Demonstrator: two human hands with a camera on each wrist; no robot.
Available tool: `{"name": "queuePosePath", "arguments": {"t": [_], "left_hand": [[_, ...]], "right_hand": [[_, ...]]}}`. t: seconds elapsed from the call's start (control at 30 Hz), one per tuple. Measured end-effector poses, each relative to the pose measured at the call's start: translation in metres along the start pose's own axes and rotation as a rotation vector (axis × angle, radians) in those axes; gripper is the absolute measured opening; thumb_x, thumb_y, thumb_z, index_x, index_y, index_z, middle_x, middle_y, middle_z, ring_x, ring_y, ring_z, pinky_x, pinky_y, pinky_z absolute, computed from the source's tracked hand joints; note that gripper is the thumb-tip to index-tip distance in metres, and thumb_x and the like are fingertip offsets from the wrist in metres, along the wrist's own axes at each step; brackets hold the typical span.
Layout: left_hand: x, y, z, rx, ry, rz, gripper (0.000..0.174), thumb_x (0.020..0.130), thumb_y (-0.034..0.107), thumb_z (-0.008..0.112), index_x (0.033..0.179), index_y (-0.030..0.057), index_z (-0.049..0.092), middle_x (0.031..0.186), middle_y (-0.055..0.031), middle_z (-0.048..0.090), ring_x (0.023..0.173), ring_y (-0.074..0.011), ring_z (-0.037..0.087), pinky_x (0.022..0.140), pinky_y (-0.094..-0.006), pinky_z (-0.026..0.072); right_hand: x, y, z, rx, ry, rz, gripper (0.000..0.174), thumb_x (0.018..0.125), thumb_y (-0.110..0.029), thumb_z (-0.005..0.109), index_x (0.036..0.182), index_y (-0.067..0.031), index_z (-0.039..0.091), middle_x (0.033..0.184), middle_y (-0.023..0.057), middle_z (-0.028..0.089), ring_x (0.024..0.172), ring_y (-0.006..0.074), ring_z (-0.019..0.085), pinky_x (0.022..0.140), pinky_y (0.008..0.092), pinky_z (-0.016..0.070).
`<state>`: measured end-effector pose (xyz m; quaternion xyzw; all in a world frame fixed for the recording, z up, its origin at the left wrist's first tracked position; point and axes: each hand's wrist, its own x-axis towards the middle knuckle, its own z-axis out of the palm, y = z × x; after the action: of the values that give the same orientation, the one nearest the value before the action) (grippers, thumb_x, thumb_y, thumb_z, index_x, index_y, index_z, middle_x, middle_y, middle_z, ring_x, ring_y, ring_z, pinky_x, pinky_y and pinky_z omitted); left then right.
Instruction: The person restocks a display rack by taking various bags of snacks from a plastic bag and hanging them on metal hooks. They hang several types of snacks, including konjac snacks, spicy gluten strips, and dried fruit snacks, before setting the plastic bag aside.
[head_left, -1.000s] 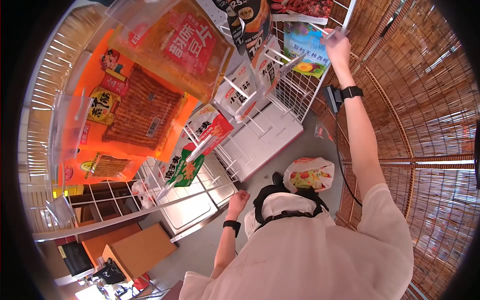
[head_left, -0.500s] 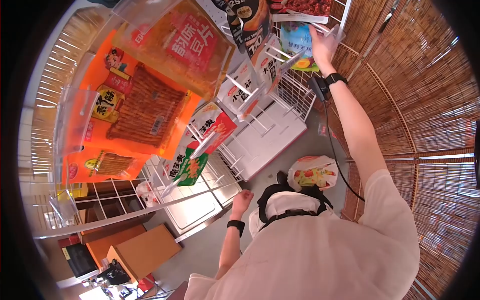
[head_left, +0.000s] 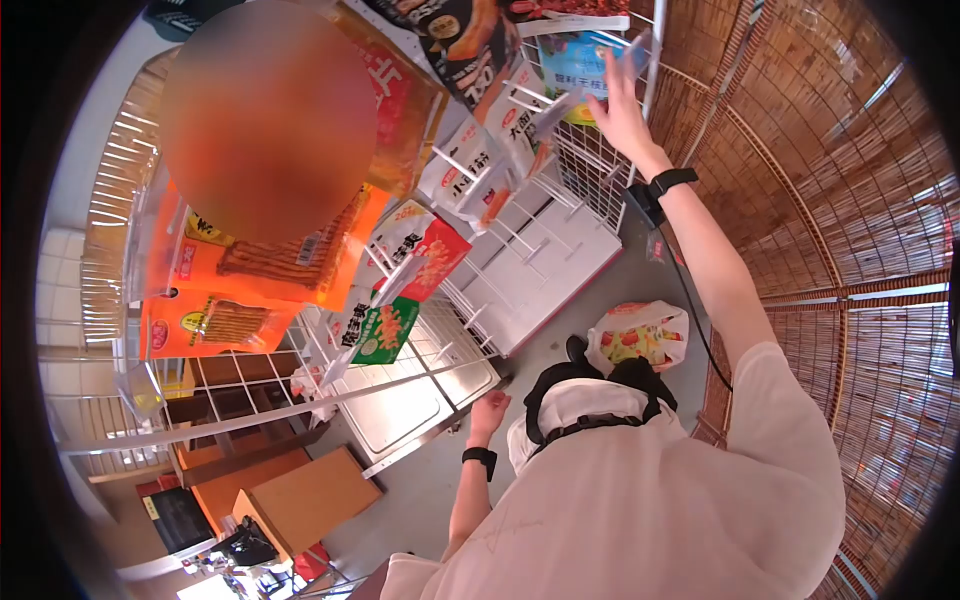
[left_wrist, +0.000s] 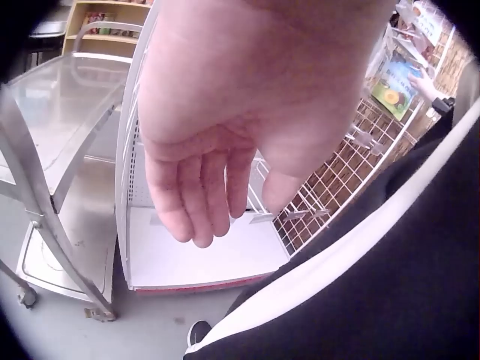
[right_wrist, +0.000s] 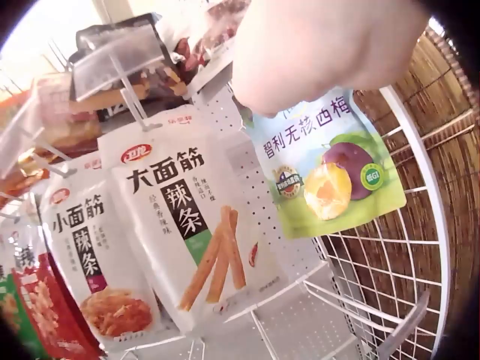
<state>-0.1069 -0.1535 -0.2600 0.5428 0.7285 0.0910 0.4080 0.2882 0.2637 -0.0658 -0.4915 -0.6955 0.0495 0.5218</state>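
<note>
A blue-green bag of pitted prunes (head_left: 575,68) hangs from the wire rack at the top of the head view. My right hand (head_left: 628,118) reaches up in front of it, fingers extended and spread over the bag and a clear price-tag holder (head_left: 562,114). In the right wrist view the back of the right hand (right_wrist: 322,56) covers the top of the prune bag (right_wrist: 330,176), and its fingertips are hidden. Down at my side, the left hand (left_wrist: 240,97) hangs with loosely bent fingers and nothing in them.
White spicy-strip packs (right_wrist: 199,217) hang beside the prune bag. Large orange packs (head_left: 215,322), partly behind a blurred patch, hang at left. A metal cart (left_wrist: 71,135) stands left of the rack. A printed plastic bag (head_left: 640,335) lies on the floor; a reed screen (head_left: 850,200) rises at right.
My right hand has come off the rack's outer edge, moved left to the front of the prune bag, and spread its fingers. The left hand still hangs; the head view has shifted slightly.
</note>
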Motion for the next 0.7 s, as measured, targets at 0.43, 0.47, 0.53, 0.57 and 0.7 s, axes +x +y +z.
{"name": "queuePosePath", "arguments": {"t": [0.43, 0.47, 0.53, 0.57, 0.7], "left_hand": [[-0.033, 0.021, 0.049, 0.137, -0.071, -0.04, 0.027, 0.084, 0.031, 0.068, 0.095, 0.0062, 0.068, 0.089, -0.0155, 0.071, 0.085, -0.0312, 0.069, 0.076, -0.0388, 0.0536], [-0.04, 0.03, 0.052, 0.168, -0.085, -0.012, 0.026, 0.085, 0.029, 0.068, 0.095, 0.0045, 0.068, 0.087, -0.0149, 0.071, 0.082, -0.0285, 0.069, 0.075, -0.0367, 0.0539], [-0.047, 0.034, 0.062, 0.248, -0.149, -0.017, 0.026, 0.085, 0.029, 0.068, 0.097, 0.0057, 0.068, 0.086, -0.0148, 0.071, 0.081, -0.0288, 0.07, 0.072, -0.0376, 0.0546], [-0.05, 0.037, 0.065, 0.262, -0.173, -0.039, 0.026, 0.085, 0.029, 0.068, 0.097, 0.0057, 0.068, 0.086, -0.0148, 0.071, 0.081, -0.0288, 0.07, 0.072, -0.0376, 0.0546], [-0.025, 0.048, 0.095, 0.298, -0.279, 0.042, 0.02, 0.084, 0.023, 0.07, 0.094, 0.0058, 0.067, 0.079, -0.0109, 0.07, 0.075, -0.0251, 0.069, 0.068, -0.0344, 0.0544]], "right_hand": [[-0.242, 0.057, -0.11, 0.237, -0.328, 0.448, 0.019, 0.089, -0.012, 0.063, 0.106, -0.0025, 0.062, 0.094, 0.0148, 0.069, 0.085, 0.0305, 0.068, 0.075, 0.035, 0.0536], [-0.278, 0.072, -0.118, 0.252, -0.389, 0.549, 0.021, 0.089, -0.014, 0.064, 0.106, -0.0027, 0.062, 0.091, 0.0151, 0.07, 0.084, 0.0306, 0.068, 0.074, 0.0359, 0.0536], [-0.365, 0.105, -0.133, 0.138, -0.496, 0.665, 0.027, 0.087, -0.02, 0.067, 0.107, -0.0032, 0.062, 0.091, 0.0159, 0.069, 0.084, 0.0316, 0.068, 0.075, 0.0382, 0.0535], [-0.4, 0.113, -0.145, 0.147, -0.507, 0.697, 0.027, 0.087, -0.02, 0.067, 0.107, -0.0032, 0.062, 0.091, 0.0159, 0.069, 0.084, 0.0316, 0.068, 0.075, 0.0382, 0.0535], [-0.527, 0.125, -0.183, -0.073, -0.824, 0.971, 0.032, 0.085, -0.025, 0.068, 0.109, -0.0046, 0.062, 0.093, 0.0167, 0.069, 0.088, 0.0324, 0.068, 0.076, 0.0406, 0.0532]]}}
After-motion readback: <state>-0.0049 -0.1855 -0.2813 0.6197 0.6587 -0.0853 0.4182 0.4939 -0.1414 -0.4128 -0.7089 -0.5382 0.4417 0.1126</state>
